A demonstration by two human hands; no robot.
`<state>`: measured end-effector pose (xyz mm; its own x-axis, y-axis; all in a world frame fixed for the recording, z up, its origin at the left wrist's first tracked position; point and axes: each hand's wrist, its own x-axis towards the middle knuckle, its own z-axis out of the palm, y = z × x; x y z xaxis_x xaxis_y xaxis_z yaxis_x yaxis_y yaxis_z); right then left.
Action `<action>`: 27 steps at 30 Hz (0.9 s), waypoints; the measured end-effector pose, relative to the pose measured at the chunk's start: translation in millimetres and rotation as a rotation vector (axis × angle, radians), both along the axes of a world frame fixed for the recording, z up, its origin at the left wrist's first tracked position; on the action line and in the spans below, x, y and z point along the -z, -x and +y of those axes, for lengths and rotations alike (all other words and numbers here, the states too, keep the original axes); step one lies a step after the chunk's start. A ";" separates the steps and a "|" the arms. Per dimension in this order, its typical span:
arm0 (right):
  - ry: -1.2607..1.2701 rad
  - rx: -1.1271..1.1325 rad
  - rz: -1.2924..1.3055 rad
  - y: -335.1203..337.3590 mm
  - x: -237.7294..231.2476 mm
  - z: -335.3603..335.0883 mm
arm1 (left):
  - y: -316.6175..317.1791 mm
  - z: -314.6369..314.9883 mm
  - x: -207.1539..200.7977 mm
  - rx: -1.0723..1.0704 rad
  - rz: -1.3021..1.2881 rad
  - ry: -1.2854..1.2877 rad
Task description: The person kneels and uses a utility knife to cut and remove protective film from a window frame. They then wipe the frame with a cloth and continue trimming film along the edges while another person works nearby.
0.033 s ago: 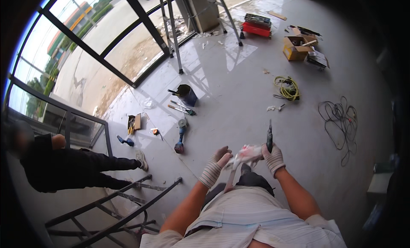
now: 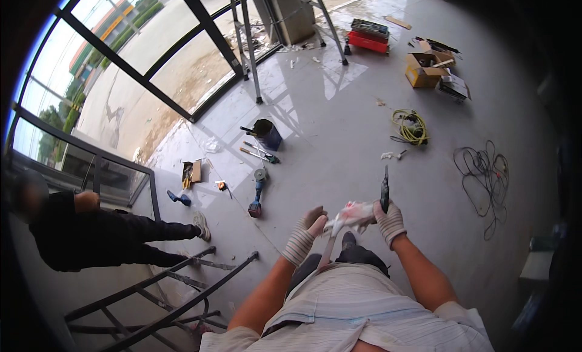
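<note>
Both my hands wear pale striped gloves. My left hand (image 2: 306, 235) is beside the end of a crumpled white plastic bag with red print (image 2: 354, 215), its thumb a little apart from its fingers. I see nothing plainly held in it. My right hand (image 2: 390, 222) is closed around a dark hand tool with a narrow tip (image 2: 385, 189), pointing away from me. That hand also meets the bag's right end; its fingers are partly hidden. A pale strip (image 2: 327, 252) hangs below the bag toward my waist.
A person (image 2: 91, 234) stands at left near a dark metal frame (image 2: 163, 315). Ahead on the floor (image 2: 339, 146) are a cordless angle grinder (image 2: 257, 191), bucket (image 2: 268, 136), bolt cutters (image 2: 262, 153), yellow cable (image 2: 411, 126), dark cord (image 2: 483, 176), boxes (image 2: 424, 76), red toolbox (image 2: 368, 42) and stepladder (image 2: 250, 55).
The view has shifted very slightly. My right hand and its tool sit a touch farther right in the picture; the grips look the same.
</note>
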<state>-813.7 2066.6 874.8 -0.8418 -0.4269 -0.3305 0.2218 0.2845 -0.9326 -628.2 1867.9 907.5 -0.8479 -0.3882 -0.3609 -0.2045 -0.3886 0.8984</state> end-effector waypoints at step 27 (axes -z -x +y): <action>-0.145 -0.482 0.192 311.3 -56.1 -517.6 | 362.9 -453.0 8.5 -0.417 0.029 0.001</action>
<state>-1125.0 1549.0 930.9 -0.6126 -0.7413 -0.2741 -0.1369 0.4411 -0.8870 -991.1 1414.9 899.0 -0.6282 -0.7006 -0.3385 -0.0044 -0.4318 0.9019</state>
